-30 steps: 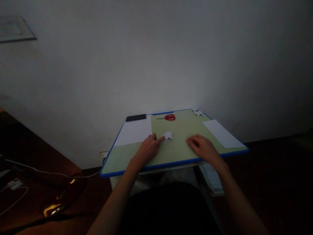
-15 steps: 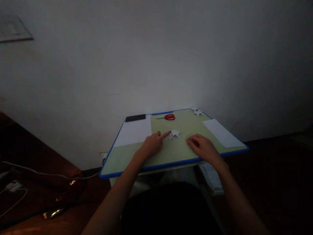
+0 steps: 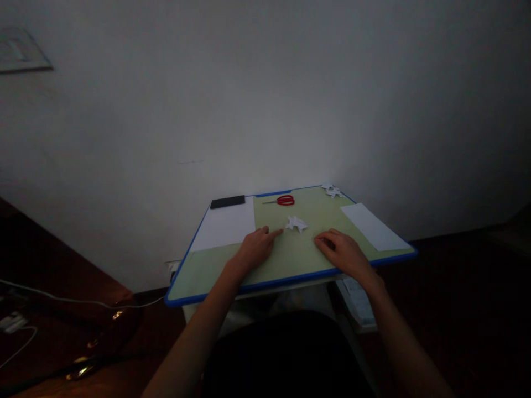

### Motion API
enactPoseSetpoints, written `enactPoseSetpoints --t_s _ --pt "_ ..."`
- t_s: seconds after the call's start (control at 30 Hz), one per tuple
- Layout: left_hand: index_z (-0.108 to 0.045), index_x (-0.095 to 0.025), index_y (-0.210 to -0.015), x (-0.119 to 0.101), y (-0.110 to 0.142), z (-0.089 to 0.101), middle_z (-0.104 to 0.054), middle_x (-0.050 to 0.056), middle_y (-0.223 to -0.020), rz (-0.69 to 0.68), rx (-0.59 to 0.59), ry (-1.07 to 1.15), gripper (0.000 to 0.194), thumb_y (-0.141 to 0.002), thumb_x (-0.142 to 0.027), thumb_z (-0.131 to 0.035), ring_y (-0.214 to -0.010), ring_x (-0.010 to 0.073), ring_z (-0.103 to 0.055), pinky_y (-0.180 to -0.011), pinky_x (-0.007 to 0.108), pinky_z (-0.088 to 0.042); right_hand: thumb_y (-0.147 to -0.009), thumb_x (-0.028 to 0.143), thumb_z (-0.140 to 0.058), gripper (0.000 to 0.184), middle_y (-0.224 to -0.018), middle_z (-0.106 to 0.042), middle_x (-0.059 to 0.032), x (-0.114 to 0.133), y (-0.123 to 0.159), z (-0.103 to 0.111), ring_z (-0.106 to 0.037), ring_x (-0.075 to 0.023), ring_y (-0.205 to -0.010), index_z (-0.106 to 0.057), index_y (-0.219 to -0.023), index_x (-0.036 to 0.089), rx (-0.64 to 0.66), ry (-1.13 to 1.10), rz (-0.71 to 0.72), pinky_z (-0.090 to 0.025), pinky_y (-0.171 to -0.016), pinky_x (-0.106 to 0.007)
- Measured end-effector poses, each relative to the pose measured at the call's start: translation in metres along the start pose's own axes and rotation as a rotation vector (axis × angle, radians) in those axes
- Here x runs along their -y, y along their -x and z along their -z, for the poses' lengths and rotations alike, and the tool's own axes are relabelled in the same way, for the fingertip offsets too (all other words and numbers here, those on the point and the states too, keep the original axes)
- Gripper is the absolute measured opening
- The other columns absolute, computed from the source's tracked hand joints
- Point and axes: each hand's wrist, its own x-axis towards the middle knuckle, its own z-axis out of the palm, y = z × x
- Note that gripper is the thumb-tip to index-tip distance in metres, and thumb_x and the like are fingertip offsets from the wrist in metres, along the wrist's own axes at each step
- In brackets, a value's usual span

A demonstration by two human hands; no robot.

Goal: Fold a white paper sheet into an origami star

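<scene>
A small folded white paper figure [image 3: 296, 224], shaped like an origami frog, sits on the pale green tabletop [image 3: 290, 254]. My left hand [image 3: 256, 246] rests to its left with the index finger stretched out and the other fingers curled. That fingertip points toward the figure, a short gap away, and the hand holds nothing. To the right of the figure, my right hand [image 3: 342, 251] lies on the table near its front edge. Its fingers are loosely curled in toward the thumb, with nothing visible in them.
Red-handled scissors [image 3: 284, 200] lie toward the back. A dark flat slab [image 3: 227, 202] lies across the back of a white sheet [image 3: 224, 226] on the left. More folded paper figures [image 3: 332, 191] are at the back right corner, and another white sheet [image 3: 373, 226] lies at right.
The paper figure has turned round and lies apart from my left index finger, which touched it before. That fingertip has dropped lower. My right hand stays nearly the same.
</scene>
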Motion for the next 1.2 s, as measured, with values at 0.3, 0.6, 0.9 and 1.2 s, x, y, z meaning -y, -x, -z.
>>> enactPoseSetpoints --t_s 0.3,0.6,0.9,1.2 --pt "-0.064 -0.026 -0.149 0.003 -0.001 -0.009 -0.072 0.013 -0.115 0.017 -0.024 0.024 0.049 -0.106 -0.016 -0.043 -0.109 0.0269 -0.071 -0.095 0.038 -0.056 -0.105 0.032 -0.055 0.027 -0.098 -0.074 -0.008 0.002 -0.006 -0.001 -0.071 -0.0233 -0.086 -0.078 -0.102 0.019 0.037 0.045 0.033 -0.051 -0.082 -0.036" --pt "-0.063 -0.026 -0.149 0.005 0.0 -0.01 -0.073 0.011 -0.116 0.025 -0.03 0.026 0.047 -0.106 -0.017 -0.045 -0.111 0.0259 -0.07 -0.095 0.036 -0.055 -0.088 0.009 -0.066 0.063 -0.155 -0.058 -0.0149 0.021 -0.084 0.007 -0.052 -0.0286 -0.143 -0.062 -0.15 0.019 0.304 0.126 0.333 -0.039 -0.122 -0.043" --pt "-0.063 -0.026 -0.148 0.005 0.003 -0.01 -0.072 0.012 -0.117 0.023 -0.033 0.032 0.048 -0.105 -0.016 -0.046 -0.111 0.0262 -0.07 -0.097 0.037 -0.054 -0.093 0.036 -0.071 0.054 -0.119 -0.075 -0.0158 0.024 -0.081 0.019 -0.072 -0.0286 -0.103 -0.069 -0.144 0.016 0.441 0.273 0.289 -0.053 -0.094 -0.037" --pt "-0.063 -0.025 -0.149 0.003 0.003 -0.008 -0.073 0.013 -0.118 0.027 -0.026 0.03 0.049 -0.104 -0.016 -0.046 -0.112 0.0271 -0.07 -0.095 0.038 -0.055 -0.102 0.043 -0.059 0.052 -0.128 -0.073 -0.0147 0.019 -0.055 0.034 -0.073 -0.0293 -0.106 -0.064 -0.149 0.022 0.359 0.401 0.184 -0.05 -0.091 -0.036"
